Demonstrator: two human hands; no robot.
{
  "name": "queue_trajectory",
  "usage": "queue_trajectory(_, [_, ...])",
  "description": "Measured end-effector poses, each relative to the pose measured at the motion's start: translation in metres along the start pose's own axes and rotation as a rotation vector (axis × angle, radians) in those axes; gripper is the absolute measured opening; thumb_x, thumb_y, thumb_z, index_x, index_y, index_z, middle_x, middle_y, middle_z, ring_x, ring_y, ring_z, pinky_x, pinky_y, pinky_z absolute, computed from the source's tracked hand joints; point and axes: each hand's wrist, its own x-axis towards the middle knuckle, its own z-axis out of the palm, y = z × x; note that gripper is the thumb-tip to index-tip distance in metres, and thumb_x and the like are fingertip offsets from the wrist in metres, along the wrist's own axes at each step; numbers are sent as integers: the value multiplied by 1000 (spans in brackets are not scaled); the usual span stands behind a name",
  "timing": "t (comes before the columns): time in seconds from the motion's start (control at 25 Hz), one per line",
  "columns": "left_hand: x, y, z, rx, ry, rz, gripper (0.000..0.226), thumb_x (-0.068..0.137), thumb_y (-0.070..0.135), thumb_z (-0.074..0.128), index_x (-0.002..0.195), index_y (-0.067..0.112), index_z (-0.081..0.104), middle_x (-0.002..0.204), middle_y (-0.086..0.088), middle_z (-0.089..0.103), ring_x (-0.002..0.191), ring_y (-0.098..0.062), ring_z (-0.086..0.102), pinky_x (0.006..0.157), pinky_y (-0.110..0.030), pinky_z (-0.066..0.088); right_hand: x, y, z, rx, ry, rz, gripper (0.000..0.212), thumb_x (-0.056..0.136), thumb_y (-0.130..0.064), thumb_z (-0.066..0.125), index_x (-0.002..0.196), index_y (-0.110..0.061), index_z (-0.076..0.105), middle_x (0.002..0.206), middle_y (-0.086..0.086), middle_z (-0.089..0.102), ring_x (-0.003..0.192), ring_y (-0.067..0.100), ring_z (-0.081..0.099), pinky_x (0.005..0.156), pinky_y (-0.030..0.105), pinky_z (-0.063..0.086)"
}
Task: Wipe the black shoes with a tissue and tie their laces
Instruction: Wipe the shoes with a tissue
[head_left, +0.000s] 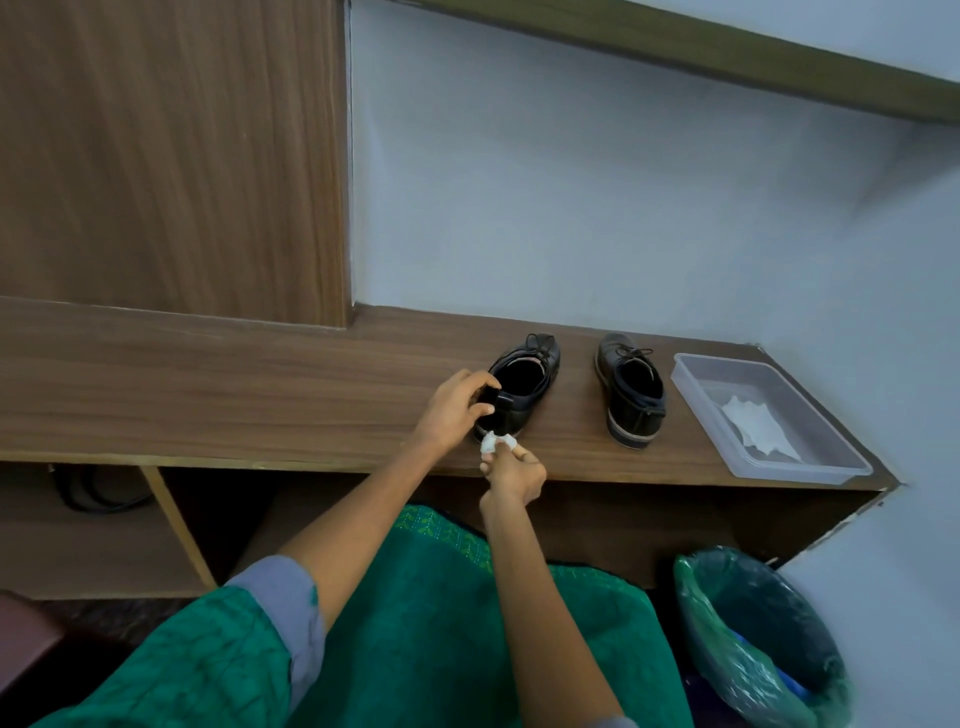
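Note:
Two black lace-up shoes stand on a wooden shelf (208, 395), toes toward the wall. My left hand (453, 410) grips the heel of the left shoe (524, 382). My right hand (514, 475) is closed on a crumpled white tissue (496, 442) pressed against the back of that heel. The right shoe (631, 389) stands apart to the right, untouched, its laces lying loose over the tongue.
A clear plastic tray (696, 374) holding another white tissue (756, 428) sits at the shelf's right end. A bin with a green liner (753, 639) stands on the floor at lower right. A wood panel rises behind the shelf on the left.

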Motion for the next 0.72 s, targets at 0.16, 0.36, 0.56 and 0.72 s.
queue_trajectory(0.16, [-3, 8, 1, 27, -41, 18, 28, 84, 11, 63, 111, 19, 59, 111, -5, 56, 102, -17, 54, 91, -35, 49, -16, -1, 19, 76, -117, 6, 12, 88, -14, 63, 96, -9, 69, 84, 9, 70, 66, 15, 64, 57, 24, 52])
queue_trajectory(0.36, [-7, 5, -1, -4, -48, -7, 37, 87, 6, 59, 120, 21, 58, 120, -5, 57, 108, -16, 55, 97, -31, 46, -5, -5, -13, 96, 94, -48, 15, 93, -18, 53, 106, -12, 60, 96, 7, 63, 74, 17, 62, 67, 27, 52])
queue_trajectory(0.56, [-10, 4, 2, -35, -18, -26, 43, 88, -1, 54, 125, 21, 57, 124, -5, 58, 111, -16, 56, 96, -26, 46, 26, -23, -31, 80, 49, -45, 26, 93, -6, 51, 116, -2, 61, 114, 17, 64, 96, 27, 66, 85, 32, 54])
queue_trajectory(0.72, [-14, 3, 12, -46, 2, -35, 48, 83, 14, 66, 129, 22, 53, 126, -2, 56, 116, -15, 53, 98, -28, 44, 24, -19, -19, -144, -12, -142, 25, 94, -16, 52, 110, -2, 65, 109, 12, 66, 101, 25, 62, 80, 31, 46])
